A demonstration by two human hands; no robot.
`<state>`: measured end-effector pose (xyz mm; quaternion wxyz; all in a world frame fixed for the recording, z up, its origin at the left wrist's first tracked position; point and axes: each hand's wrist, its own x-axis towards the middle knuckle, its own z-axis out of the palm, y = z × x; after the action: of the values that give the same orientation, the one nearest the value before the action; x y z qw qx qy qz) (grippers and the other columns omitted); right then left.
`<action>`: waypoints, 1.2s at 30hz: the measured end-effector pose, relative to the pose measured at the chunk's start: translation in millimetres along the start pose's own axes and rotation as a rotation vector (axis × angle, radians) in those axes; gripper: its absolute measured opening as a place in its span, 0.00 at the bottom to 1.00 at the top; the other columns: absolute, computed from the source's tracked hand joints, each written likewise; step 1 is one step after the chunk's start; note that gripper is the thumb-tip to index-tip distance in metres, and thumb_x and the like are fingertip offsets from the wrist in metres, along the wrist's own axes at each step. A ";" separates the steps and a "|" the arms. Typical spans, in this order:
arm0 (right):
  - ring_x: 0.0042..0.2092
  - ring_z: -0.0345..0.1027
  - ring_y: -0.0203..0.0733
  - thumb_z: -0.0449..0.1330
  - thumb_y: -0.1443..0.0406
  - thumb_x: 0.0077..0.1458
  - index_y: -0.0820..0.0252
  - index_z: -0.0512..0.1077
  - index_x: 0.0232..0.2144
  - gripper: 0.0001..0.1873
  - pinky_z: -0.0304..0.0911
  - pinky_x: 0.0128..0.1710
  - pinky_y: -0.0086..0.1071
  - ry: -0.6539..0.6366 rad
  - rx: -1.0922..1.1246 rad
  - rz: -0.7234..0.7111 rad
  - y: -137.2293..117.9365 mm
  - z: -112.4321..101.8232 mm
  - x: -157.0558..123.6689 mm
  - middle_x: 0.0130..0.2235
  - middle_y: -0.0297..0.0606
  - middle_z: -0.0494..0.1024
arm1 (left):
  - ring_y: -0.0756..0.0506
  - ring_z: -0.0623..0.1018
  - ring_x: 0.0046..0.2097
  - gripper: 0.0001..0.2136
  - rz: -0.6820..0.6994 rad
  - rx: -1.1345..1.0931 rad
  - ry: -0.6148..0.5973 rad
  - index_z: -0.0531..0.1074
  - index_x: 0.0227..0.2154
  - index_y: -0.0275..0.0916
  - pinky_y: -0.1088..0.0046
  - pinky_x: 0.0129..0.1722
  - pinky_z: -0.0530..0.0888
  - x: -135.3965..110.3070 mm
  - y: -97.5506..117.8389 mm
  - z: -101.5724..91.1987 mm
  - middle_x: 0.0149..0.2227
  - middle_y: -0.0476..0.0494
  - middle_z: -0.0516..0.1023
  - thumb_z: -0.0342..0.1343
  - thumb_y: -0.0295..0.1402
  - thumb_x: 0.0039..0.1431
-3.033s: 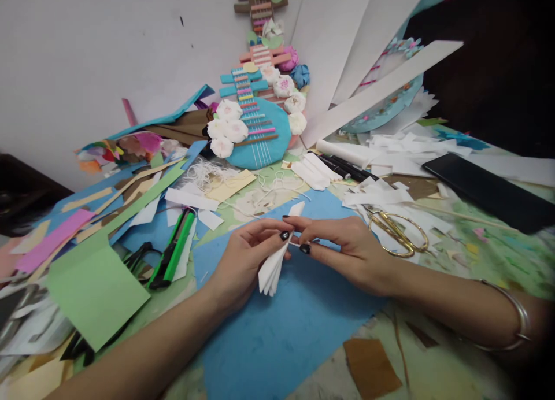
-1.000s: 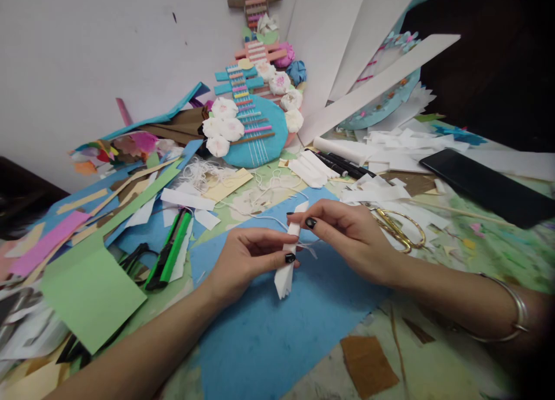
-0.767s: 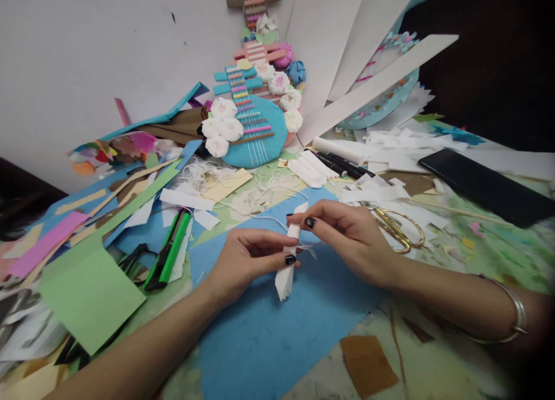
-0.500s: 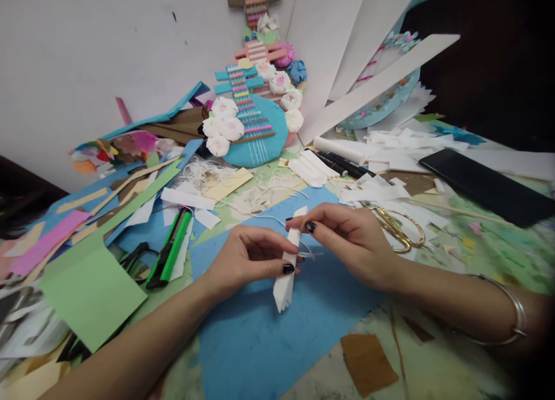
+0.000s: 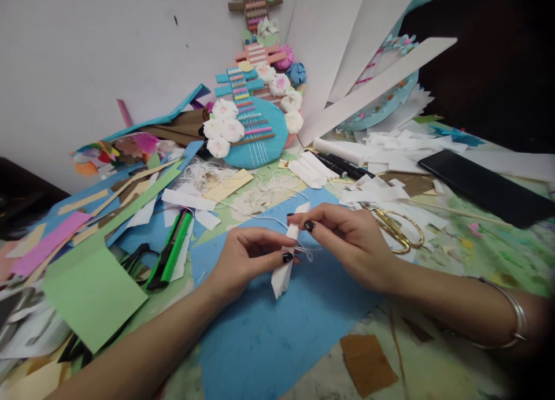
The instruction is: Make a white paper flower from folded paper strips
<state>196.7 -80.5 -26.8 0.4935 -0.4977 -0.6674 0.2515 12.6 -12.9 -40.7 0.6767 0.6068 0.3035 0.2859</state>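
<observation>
A narrow bundle of folded white paper (image 5: 281,277) is held tilted above a blue sheet (image 5: 247,342). My left hand (image 5: 249,258) pinches its middle between thumb and fingers. At the upper part of the bundle, my right hand (image 5: 347,241) has thumb and index finger closed; they seem to grip the paper or the thread there, though I cannot tell which. White thread (image 5: 306,251) loops out beside the bundle, and a strand runs back over the blue sheet toward a tangled heap of thread (image 5: 202,174).
Gold-handled scissors (image 5: 401,232) lie right of my right hand, a black phone (image 5: 485,186) beyond. A green utility knife (image 5: 171,250) and green paper (image 5: 95,296) are at left. Black markers (image 5: 347,164), folded white papers (image 5: 310,169) and a blue paper instrument (image 5: 260,134) stand behind.
The bundle's lower end has risen slightly and tilted a little, with both hands still at it. The thread loop beside it has changed shape.
</observation>
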 end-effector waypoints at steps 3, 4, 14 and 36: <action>0.43 0.72 0.38 0.51 0.67 0.59 0.57 0.72 0.36 0.09 0.65 0.43 0.31 -0.044 -0.063 -0.068 0.7 -3.2 0.0 0.42 0.37 0.78 | 0.45 0.80 0.29 0.06 -0.012 -0.072 0.025 0.79 0.28 0.37 0.73 0.31 0.76 1.3 -0.1 0.0 0.26 0.42 0.81 0.66 0.28 0.44; 0.43 0.72 0.38 0.51 0.67 0.59 0.57 0.72 0.37 0.10 0.65 0.43 0.31 -0.031 -0.078 -0.090 0.4 -4.8 -0.5 0.42 0.36 0.78 | 0.45 0.80 0.29 0.05 -0.013 -0.103 0.045 0.79 0.27 0.36 0.73 0.31 0.75 2.0 0.2 0.3 0.26 0.42 0.81 0.66 0.28 0.44; 0.18 0.61 0.30 0.52 0.71 0.53 0.59 0.73 0.21 0.13 0.54 0.20 0.25 -0.297 -0.053 0.016 -7.0 3.4 -9.0 0.16 0.29 0.70 | 0.50 0.78 0.30 0.08 0.018 -0.308 0.298 0.78 0.28 0.37 0.77 0.31 0.73 8.7 6.2 3.0 0.27 0.45 0.80 0.66 0.26 0.42; 0.37 0.65 0.34 0.58 0.65 0.54 0.51 0.64 0.55 0.26 0.66 0.39 0.31 0.024 0.442 0.090 5.6 18.8 -2.2 0.34 0.34 0.70 | 0.49 0.78 0.28 0.10 -0.060 -0.391 0.255 0.77 0.29 0.38 0.76 0.28 0.73 1.4 6.4 16.0 0.30 0.44 0.81 0.68 0.28 0.40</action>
<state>182.0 -77.4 -39.7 0.5867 -0.4097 -0.5671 0.4077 25.5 -21.5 -33.1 0.7459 0.4138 0.3432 0.3932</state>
